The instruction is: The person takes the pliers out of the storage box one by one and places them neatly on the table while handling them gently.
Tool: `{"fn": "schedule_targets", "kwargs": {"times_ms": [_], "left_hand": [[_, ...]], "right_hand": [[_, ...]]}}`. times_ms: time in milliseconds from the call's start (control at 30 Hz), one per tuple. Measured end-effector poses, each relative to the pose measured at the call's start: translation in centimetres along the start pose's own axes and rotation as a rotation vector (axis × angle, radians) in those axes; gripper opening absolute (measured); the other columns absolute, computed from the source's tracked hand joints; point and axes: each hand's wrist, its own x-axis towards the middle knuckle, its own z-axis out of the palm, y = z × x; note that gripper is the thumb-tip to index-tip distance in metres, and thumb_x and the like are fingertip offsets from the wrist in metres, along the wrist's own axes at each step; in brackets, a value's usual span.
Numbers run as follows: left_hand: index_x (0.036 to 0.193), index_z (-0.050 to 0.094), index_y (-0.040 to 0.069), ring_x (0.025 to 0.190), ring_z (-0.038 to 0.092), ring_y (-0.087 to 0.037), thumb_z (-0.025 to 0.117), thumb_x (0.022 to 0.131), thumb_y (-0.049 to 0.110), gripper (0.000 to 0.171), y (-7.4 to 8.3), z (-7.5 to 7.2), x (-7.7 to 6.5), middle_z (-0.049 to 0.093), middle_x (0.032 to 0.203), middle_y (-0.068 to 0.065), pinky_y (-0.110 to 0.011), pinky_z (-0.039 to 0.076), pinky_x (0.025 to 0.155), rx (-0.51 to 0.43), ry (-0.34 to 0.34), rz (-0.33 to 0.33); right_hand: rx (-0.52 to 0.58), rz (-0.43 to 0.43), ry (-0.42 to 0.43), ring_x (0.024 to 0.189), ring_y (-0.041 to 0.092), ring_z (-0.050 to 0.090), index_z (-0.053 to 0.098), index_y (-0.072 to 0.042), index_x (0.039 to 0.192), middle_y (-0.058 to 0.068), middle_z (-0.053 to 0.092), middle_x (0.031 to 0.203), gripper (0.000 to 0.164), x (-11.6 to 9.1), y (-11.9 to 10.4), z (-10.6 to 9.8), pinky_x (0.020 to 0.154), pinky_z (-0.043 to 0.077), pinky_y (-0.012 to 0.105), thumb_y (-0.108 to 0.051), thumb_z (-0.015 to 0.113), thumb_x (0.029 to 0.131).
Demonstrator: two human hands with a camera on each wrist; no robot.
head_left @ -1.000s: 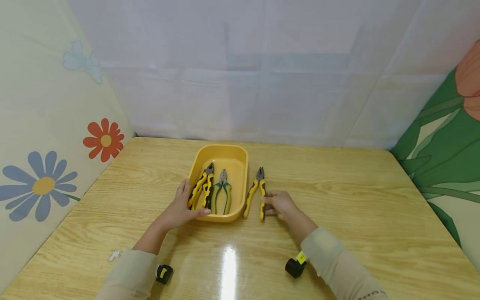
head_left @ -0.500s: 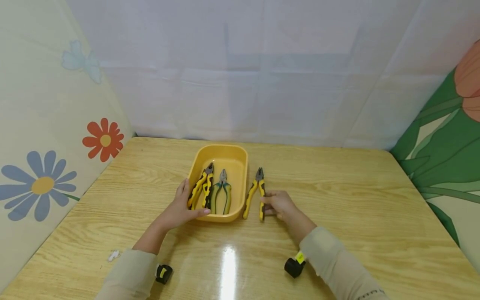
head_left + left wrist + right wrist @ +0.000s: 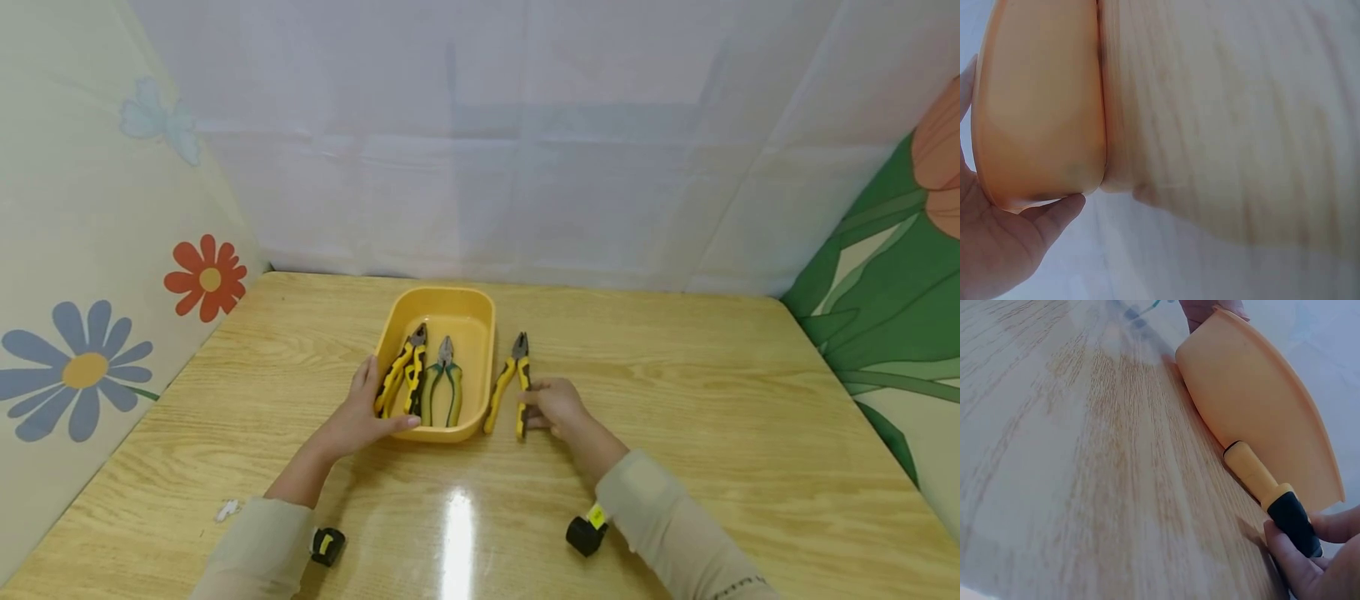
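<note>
Just right of the yellow tray point(image 3: 476, 358), one handle of a pair of yellow-and-black pliers point(image 3: 519, 360) is pinched between thumb and fingers of the right hand point(image 3: 557, 406); handles spread, nose pointed away. The tray's near left corner is gripped by the left hand point(image 3: 365, 423), thumb laid over the rim. Inside, green-handled pliers point(image 3: 446, 357) are seen beside more yellow-and-black tools point(image 3: 416, 375), count unclear. The tray is borne by a wood-grained table point(image 3: 712, 375).

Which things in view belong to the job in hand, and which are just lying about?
Likely in the job:
yellow tray, held by the left hand
outer pliers, pinched by the right hand
yellow-and-black pliers in the tray
green-handled pliers in the tray

Apparently just lying about:
white scrap on the table
black objects by the cuffs: unclear
</note>
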Motion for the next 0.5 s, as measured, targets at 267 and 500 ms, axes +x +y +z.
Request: {"fn": "schedule_targets", "kwargs": {"times_ms": [267, 500], "left_hand": [[0.135, -0.019, 0.013, 0.125, -0.001, -0.041, 0.066, 0.067, 0.051, 0.115, -0.09, 0.04, 0.2, -0.016, 0.139, -0.018, -0.055, 0.013, 0.095, -0.008, 0.002, 0.003], [0.135, -0.019, 0.011, 0.124, -0.001, -0.042, 0.066, 0.067, 0.051, 0.115, -0.03, 0.02, 0.12, -0.016, 0.139, -0.018, -0.056, 0.013, 0.095, -0.003, 0.0, 0.001]], "right_hand": [[-0.067, -0.013, 0.039, 0.06, 0.015, 0.053, 0.048, 0.014, 0.108, 0.014, 0.053, 0.08, 0.032, -0.4, -0.42, 0.09, 0.055, 0.05, 0.029, 0.0, 0.056, 0.081], [-0.122, -0.016, 0.092, 0.062, 0.015, 0.053, 0.051, 0.013, 0.103, 0.015, 0.054, 0.082, 0.028, -0.44, -0.41, 0.23, 0.053, 0.05, 0.027, 0.0, 0.058, 0.079]]}}
